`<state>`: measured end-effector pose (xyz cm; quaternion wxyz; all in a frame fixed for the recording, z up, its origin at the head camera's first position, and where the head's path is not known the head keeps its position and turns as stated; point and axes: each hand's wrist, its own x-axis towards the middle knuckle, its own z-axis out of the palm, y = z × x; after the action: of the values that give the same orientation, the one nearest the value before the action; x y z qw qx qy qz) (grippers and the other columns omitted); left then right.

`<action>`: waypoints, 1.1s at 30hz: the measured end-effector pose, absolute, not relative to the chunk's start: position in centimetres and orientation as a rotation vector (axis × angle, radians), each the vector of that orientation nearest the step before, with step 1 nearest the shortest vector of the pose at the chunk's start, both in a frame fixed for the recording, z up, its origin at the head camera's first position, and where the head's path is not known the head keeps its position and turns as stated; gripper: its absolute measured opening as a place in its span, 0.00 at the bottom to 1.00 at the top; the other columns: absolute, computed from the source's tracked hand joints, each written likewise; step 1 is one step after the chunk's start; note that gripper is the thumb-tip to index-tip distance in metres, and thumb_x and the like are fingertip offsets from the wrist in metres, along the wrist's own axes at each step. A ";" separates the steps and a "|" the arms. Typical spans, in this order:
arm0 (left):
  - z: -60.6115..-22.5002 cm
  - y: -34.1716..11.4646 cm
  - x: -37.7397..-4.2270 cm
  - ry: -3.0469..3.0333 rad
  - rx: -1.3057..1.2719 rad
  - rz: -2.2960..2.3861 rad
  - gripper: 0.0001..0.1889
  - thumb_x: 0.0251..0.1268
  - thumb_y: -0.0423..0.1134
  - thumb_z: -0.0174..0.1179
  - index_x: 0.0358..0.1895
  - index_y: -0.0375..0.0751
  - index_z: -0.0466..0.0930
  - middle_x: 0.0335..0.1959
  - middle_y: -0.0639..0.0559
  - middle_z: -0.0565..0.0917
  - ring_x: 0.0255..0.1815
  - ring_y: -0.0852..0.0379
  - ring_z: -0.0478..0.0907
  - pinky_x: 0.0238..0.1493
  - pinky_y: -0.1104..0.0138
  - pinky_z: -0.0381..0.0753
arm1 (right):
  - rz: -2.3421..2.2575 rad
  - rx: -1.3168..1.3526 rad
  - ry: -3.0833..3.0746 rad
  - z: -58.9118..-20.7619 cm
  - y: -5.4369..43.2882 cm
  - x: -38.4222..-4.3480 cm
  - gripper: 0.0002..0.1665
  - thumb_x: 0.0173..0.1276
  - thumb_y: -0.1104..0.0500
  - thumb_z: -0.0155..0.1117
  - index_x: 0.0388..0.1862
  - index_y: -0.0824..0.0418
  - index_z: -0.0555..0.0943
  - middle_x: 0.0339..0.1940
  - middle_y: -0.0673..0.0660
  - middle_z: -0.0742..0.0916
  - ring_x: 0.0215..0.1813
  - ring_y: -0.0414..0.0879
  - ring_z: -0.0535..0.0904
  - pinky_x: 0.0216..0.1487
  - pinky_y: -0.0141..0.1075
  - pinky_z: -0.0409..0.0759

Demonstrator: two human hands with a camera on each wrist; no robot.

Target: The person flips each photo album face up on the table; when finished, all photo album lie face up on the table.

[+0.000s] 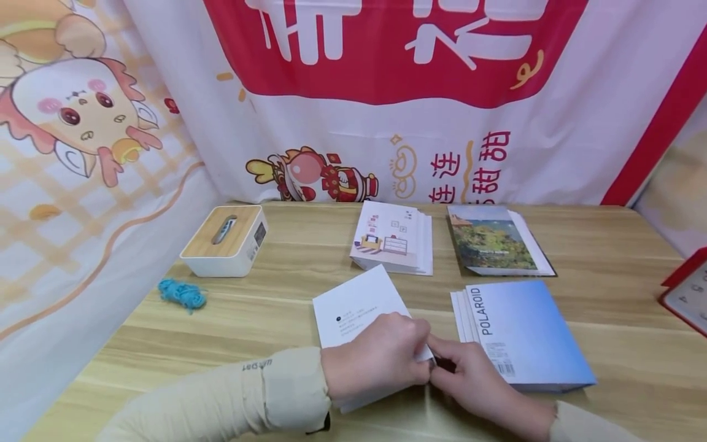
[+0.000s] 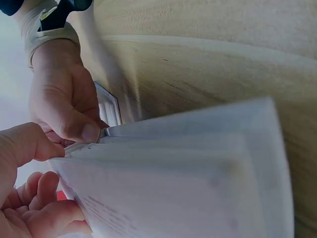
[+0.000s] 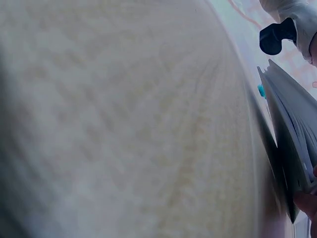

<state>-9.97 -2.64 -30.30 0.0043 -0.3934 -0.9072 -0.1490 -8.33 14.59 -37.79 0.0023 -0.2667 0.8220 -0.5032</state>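
A white photo album (image 1: pixel 353 307) with small printed text on its cover stands tilted over the table, its pages partly fanned. My left hand (image 1: pixel 381 350) pinches the cover's near right edge between thumb and curled fingers, as the left wrist view also shows. Close against it, my right hand (image 1: pixel 472 374) grips the same corner, with the thumb (image 2: pixel 86 131) on the page edges. In the right wrist view the album's pages (image 3: pixel 292 119) spread apart above the fingers (image 3: pixel 308 204). Part of the right hand's grip is hidden behind the album.
Right of the hands lies a blue album (image 1: pixel 536 337) marked POLAROID. Behind are an album with a room drawing (image 1: pixel 383 239) and one with a tree picture (image 1: pixel 491 242). A wood-topped tissue box (image 1: pixel 221 236) and blue yarn (image 1: pixel 182 294) sit left; a red-framed calendar (image 1: pixel 690 301) stands far right.
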 end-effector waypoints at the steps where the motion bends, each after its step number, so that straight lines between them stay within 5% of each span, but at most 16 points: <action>1: -30.2 -2.6 -10.0 -2.838 -1.238 -0.463 0.11 0.44 0.37 0.64 0.18 0.49 0.68 0.12 0.65 0.67 0.15 0.70 0.63 0.17 0.81 0.61 | -1.597 -0.830 2.583 -37.8 14.6 -8.2 0.27 0.56 0.71 0.60 0.58 0.67 0.74 0.46 0.60 0.85 0.37 0.29 0.77 0.33 0.26 0.79; 15: -29.4 -2.8 -9.8 -2.662 -1.204 -0.569 0.12 0.46 0.38 0.64 0.18 0.49 0.68 0.13 0.65 0.66 0.16 0.71 0.63 0.18 0.83 0.59 | -1.812 -0.830 2.798 -36.5 14.6 -8.2 0.26 0.48 0.75 0.65 0.48 0.61 0.81 0.41 0.58 0.86 0.39 0.31 0.81 0.33 0.24 0.80; 26: -30.0 -3.6 -9.6 -2.292 -1.202 -0.853 0.15 0.39 0.33 0.67 0.19 0.44 0.66 0.16 0.58 0.68 0.19 0.69 0.62 0.21 0.85 0.58 | -1.879 -1.408 2.881 -34.9 14.9 -9.2 0.31 0.42 0.78 0.64 0.47 0.58 0.82 0.46 0.47 0.83 0.41 0.27 0.80 0.27 0.19 0.75; 33: -30.1 -4.0 -9.8 -2.130 -1.206 -0.883 0.13 0.38 0.31 0.66 0.31 0.41 0.73 0.27 0.55 0.74 0.27 0.65 0.69 0.29 0.87 0.66 | -1.755 -1.607 3.014 -33.5 14.8 -9.2 0.14 0.65 0.56 0.57 0.47 0.56 0.83 0.45 0.50 0.83 0.49 0.30 0.78 0.25 0.16 0.71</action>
<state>-9.78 -3.98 -30.12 0.2664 -0.4467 -0.7890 -0.3271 -9.17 14.80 -33.49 -0.3426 -0.3932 0.7374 -0.4294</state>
